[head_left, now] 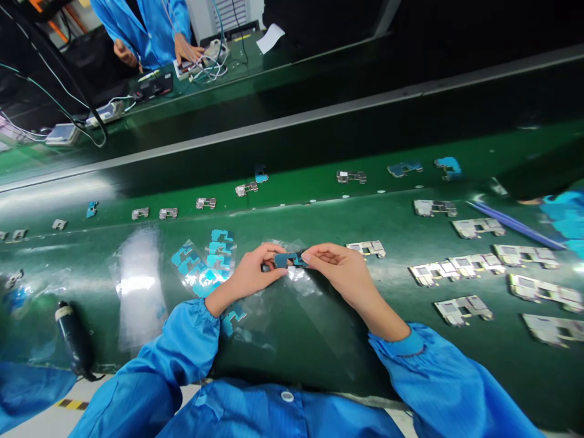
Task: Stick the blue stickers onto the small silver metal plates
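Green conveyor belt [283, 210] on an electronics line, pretty busy. Small blue-and-metal part [290, 260] is pinched just above the belt between the fingertips of both hands, left hand [253, 272] and right hand [340, 271] nearly meeting. Clear plastic film [296, 283] lies underneath, blue cut pieces [201, 267] sit just left, metal frames [477, 228] are lined up right, and a co-worker's hand [189, 48] works across the line.

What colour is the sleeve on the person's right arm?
Bright blue: the right sleeve shows best in the head view.
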`<move>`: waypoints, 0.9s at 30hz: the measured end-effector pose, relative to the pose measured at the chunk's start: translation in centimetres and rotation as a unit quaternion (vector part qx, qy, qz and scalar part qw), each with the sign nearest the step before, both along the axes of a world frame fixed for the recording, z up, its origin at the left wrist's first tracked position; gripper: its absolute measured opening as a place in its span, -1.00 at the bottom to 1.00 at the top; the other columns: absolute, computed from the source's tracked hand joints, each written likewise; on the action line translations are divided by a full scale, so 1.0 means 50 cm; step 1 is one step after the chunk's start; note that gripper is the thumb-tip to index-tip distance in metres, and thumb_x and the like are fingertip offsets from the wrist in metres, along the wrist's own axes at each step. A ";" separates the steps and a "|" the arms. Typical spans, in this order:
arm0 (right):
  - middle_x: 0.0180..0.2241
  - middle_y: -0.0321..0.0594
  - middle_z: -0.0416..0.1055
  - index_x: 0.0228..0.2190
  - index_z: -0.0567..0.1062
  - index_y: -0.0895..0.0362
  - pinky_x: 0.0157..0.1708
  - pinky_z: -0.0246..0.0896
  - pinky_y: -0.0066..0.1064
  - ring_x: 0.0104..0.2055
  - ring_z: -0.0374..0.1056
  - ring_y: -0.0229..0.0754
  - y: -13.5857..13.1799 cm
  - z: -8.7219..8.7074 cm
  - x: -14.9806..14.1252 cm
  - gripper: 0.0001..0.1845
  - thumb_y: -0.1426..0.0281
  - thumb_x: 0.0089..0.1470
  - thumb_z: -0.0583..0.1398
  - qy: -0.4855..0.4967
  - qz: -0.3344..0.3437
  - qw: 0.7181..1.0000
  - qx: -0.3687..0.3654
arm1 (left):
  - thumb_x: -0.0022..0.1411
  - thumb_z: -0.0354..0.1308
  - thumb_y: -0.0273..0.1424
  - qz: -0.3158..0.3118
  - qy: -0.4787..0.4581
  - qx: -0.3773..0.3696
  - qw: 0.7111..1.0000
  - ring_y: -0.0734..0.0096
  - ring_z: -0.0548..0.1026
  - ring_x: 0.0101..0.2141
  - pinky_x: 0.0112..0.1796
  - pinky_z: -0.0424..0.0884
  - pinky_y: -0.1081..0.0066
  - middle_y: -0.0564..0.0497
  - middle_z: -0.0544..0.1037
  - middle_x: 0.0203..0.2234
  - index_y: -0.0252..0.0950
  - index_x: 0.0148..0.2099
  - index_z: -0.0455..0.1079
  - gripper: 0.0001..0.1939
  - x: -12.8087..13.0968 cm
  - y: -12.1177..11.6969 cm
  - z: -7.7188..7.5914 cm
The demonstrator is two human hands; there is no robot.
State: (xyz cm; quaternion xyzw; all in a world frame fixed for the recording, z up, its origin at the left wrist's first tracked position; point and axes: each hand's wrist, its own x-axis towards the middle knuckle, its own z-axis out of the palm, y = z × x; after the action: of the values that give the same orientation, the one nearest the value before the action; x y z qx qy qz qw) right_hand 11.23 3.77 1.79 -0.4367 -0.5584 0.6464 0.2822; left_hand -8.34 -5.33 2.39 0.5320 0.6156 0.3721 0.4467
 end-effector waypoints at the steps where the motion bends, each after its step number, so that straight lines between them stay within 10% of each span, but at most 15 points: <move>1: -0.45 -0.15 0.59 -0.46 0.59 0.12 -0.32 0.45 -0.26 -0.41 0.49 -0.13 0.000 -0.001 -0.001 -0.57 0.02 -0.18 0.42 0.001 -0.001 1.000 -0.002 | 0.17 0.30 -0.34 0.001 -0.001 -0.001 1.000 0.46 0.42 -0.46 -0.38 0.30 0.47 0.13 0.47 -0.50 -0.25 0.03 0.37 -0.62 0.000 0.000 0.000; 21: -0.46 -0.15 0.56 -0.45 0.55 0.12 -0.36 0.41 -0.30 -0.42 0.48 -0.14 -0.009 -0.012 -0.008 -0.58 0.02 -0.15 0.40 -0.019 -0.016 1.000 -0.002 | 0.17 0.32 -0.32 0.014 0.003 -0.007 1.000 0.48 0.42 -0.45 -0.37 0.30 0.46 0.12 0.48 -0.51 -0.28 0.01 0.41 -0.63 0.004 -0.002 -0.002; 27: -0.44 -0.24 0.45 -0.37 0.45 0.09 -0.35 0.42 -0.32 -0.38 0.44 -0.17 -0.011 -0.027 -0.008 -0.67 0.12 -0.03 0.35 -0.079 -0.028 0.992 0.098 | 0.19 0.31 -0.33 0.019 -0.003 -0.009 1.000 0.49 0.43 -0.43 -0.34 0.31 0.47 0.12 0.50 -0.49 -0.28 0.04 0.40 -0.62 0.001 -0.002 -0.012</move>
State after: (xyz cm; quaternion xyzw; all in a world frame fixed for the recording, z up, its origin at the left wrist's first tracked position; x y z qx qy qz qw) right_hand 10.83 3.21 0.44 -0.4720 -0.6267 0.5444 0.2968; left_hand -8.28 -5.41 1.81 0.5150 0.6278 0.3764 0.4461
